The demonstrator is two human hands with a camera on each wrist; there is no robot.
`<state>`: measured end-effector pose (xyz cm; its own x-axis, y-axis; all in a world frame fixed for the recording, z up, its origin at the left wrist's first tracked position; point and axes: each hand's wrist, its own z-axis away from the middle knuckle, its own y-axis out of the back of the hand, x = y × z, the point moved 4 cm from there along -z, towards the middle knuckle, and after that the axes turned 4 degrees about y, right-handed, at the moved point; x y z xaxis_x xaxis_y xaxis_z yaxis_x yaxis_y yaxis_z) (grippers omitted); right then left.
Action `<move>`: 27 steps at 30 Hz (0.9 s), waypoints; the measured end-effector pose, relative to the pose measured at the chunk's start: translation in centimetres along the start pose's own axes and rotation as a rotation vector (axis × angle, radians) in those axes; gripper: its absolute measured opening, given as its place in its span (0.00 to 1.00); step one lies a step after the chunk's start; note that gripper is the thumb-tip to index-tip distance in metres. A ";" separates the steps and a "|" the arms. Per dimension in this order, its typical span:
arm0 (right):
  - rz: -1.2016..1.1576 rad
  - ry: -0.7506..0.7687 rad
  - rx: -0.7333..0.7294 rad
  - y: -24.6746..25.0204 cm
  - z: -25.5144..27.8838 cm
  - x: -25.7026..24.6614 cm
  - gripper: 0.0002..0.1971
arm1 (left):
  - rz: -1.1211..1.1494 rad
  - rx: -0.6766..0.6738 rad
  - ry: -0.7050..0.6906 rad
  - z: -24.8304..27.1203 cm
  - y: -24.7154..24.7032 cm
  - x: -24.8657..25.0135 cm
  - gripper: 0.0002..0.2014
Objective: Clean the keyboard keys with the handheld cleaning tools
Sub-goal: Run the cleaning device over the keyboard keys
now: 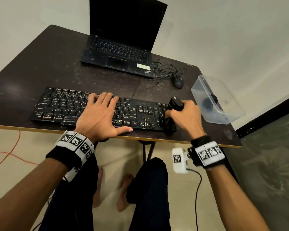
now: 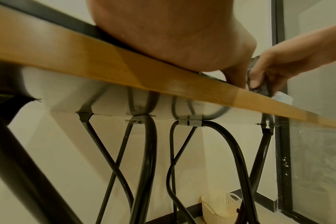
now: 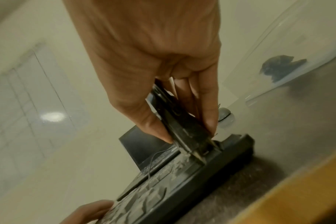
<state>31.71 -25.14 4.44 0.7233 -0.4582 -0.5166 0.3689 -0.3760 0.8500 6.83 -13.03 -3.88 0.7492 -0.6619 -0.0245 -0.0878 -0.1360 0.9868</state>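
Keyboard (image 1: 93, 109): black, dusty, lying along the near edge of the dark worktop (image 1: 40, 64), long side running left to right

Left hand (image 1: 98, 117): spread flat, palm down over the middle keys, fingers straight, thumb stretched right along the near rim of the keyboard; grip wide, holding nothing; seen from the left wrist view as the heel of the palm resting at the worktop edge

Right hand (image 1: 185, 114): curled round a black handheld cleaning tool (image 1: 173, 110), grip closed on it, thumb on one side and fingers on the other; tool standing tilted, lower end down on the number pad at the right end of the keyboard

Clear plastic container (image 1: 223, 114): just right of the keyboard, near the right worktop edge, a dark object (image 1: 208, 101) inside, too blurred to identify

Laptop (image 1: 122, 52): open, screen dark, at the far side of the worktop

Mouse (image 1: 178, 81): right of the laptop, with a tangled cable (image 1: 167, 69) beside it

Cream perforated basket (image 2: 219, 206): on the floor beneath the worktop, by the black metal legs
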 end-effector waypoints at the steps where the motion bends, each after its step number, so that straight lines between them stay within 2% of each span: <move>1: 0.010 -0.004 -0.031 0.2 1.3 0.5 0.14 | -0.004 0.000 0.001 0.1 -0.1 0.0 0.66; 4: -0.004 0.016 -0.037 0.3 1.9 0.8 0.13 | -0.015 0.001 -0.006 0.1 -0.2 0.2 0.66; 10: -0.074 -0.007 0.065 -1.2 -3.7 -2.4 0.10 | -0.022 -0.020 0.009 0.1 0.2 -0.1 0.67; 12: -0.040 -0.018 0.048 -1.1 -3.3 -2.1 0.10 | -0.022 -0.012 0.003 0.0 0.1 0.0 0.67; 17: 0.062 0.017 -0.042 -0.3 1.7 -0.3 0.11 | -0.015 -0.006 0.004 0.2 -0.1 0.0 0.67; 20: 0.018 0.041 0.015 -0.8 -0.2 -1.5 0.10 | -0.008 -0.011 -0.006 0.2 0.1 0.2 0.66; 24: -0.039 -0.003 0.062 -1.8 -4.4 -3.5 0.08 | -0.010 -0.018 0.019 0.1 0.3 0.0 0.66; 27: -0.012 0.003 0.047 -1.5 -2.4 -2.7 0.09 | -0.007 -0.008 0.016 0.0 0.2 0.0 0.66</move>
<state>30.57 -21.42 4.77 0.7204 -0.4512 -0.5267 0.3500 -0.4191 0.8378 6.79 -13.09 -3.65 0.7604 -0.6488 -0.0290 -0.0770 -0.1343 0.9879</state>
